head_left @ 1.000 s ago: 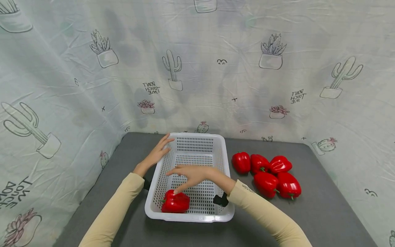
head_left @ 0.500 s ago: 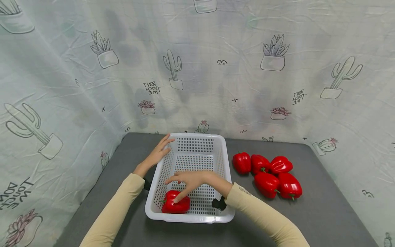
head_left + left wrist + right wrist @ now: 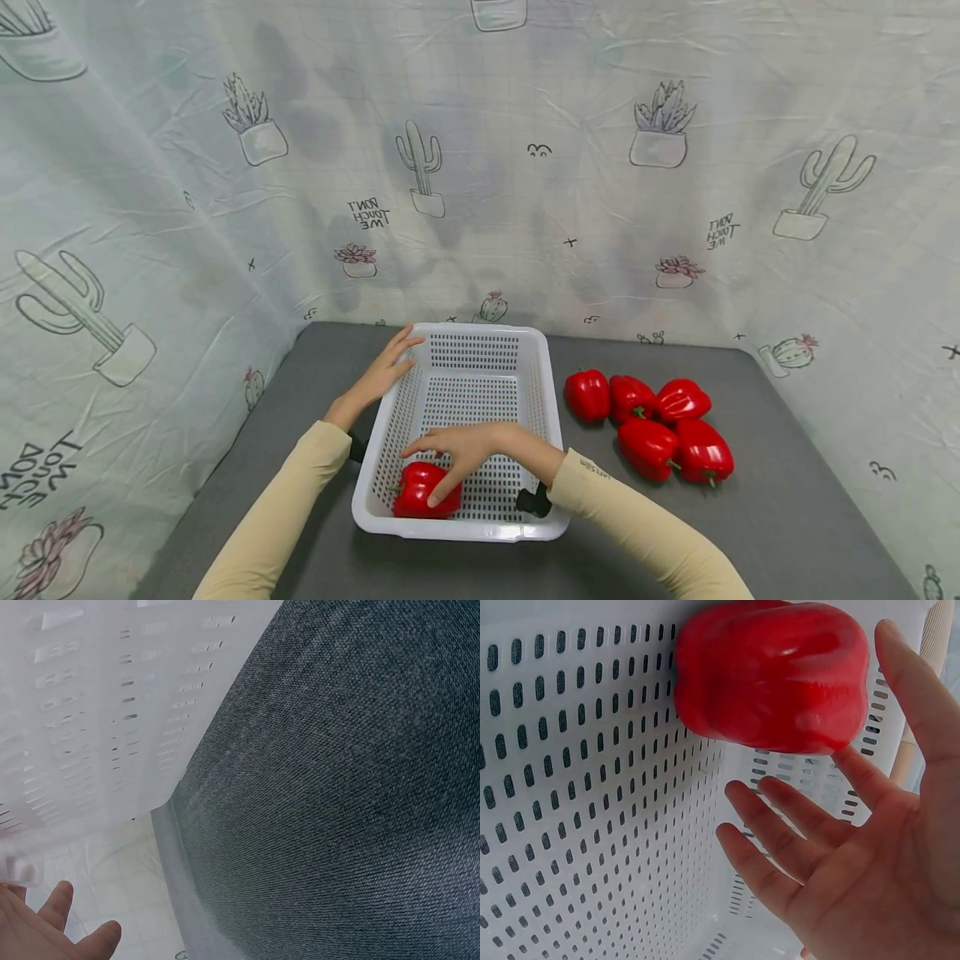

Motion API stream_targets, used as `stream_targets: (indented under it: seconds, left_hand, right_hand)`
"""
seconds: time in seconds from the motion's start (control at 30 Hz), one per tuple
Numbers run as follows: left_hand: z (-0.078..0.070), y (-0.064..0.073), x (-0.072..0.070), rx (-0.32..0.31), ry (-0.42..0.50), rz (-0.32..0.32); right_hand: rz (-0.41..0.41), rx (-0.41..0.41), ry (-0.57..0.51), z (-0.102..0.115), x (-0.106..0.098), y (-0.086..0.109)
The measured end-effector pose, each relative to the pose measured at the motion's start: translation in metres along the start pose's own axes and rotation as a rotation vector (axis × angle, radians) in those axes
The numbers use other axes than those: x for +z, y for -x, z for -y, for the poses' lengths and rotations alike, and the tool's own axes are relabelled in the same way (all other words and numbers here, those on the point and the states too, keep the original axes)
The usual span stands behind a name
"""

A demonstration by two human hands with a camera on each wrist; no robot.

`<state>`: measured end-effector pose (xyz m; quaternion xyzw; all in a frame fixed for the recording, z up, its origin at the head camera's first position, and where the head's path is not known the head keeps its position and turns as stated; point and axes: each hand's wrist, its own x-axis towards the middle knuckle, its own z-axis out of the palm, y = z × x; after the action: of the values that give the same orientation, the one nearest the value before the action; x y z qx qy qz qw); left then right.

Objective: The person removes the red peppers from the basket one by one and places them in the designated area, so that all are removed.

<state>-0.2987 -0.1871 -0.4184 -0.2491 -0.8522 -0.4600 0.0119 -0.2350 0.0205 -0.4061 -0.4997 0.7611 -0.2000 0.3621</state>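
A white plastic basket (image 3: 471, 387) with slotted walls stands on the grey surface. In its near left corner lies one red bell pepper (image 3: 411, 493), on its side with the stem to the left. My right hand (image 3: 471, 445) reaches over the basket from the right, fingers spread. Its thumb overlaps the pepper in the head view. The right wrist view has the pepper (image 3: 772, 679) close to the thumb and index finger, not clasped; whether they touch is hard to tell. My left hand (image 3: 379, 373) rests at the basket's far left rim, fingers extended; its wrist view shows fingers (image 3: 56, 906) beside the basket's wall.
Several more red bell peppers (image 3: 647, 448) sit in a cluster right of the basket, on the grey table surface (image 3: 757, 533). A pale curtain (image 3: 480, 183) printed with cactus drawings hangs behind and along both sides.
My right hand has come lower and nearer over the pepper, its thumb sliding down across the view of it. The left hand, basket and peppers stay in place.
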Motion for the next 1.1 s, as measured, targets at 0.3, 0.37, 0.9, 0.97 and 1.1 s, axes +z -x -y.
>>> stream_targets:
  seconds: [0.3,0.37,0.9,0.97,1.1]
  left_hand:
    - [0.04,-0.007,0.007,0.019,-0.016,-0.027]
    - [0.044,-0.008,0.007,0.016,-0.02,-0.028]
    - [0.039,-0.009,0.006,0.0,-0.019,-0.016]
    - [0.03,-0.007,0.004,0.005,-0.017,-0.011]
    - [0.008,-0.003,0.0,0.002,0.01,0.004]
  right_hand:
    - [0.013,-0.011,-0.013,0.001,0.002,-0.002]
    - [0.011,-0.012,-0.019,0.001,0.003,-0.002]
    - [0.022,0.006,-0.011,0.003,0.005,-0.004]
    - [0.017,0.008,-0.003,0.003,0.005,-0.004]
    - [0.008,0.007,0.018,0.003,0.005,-0.005]
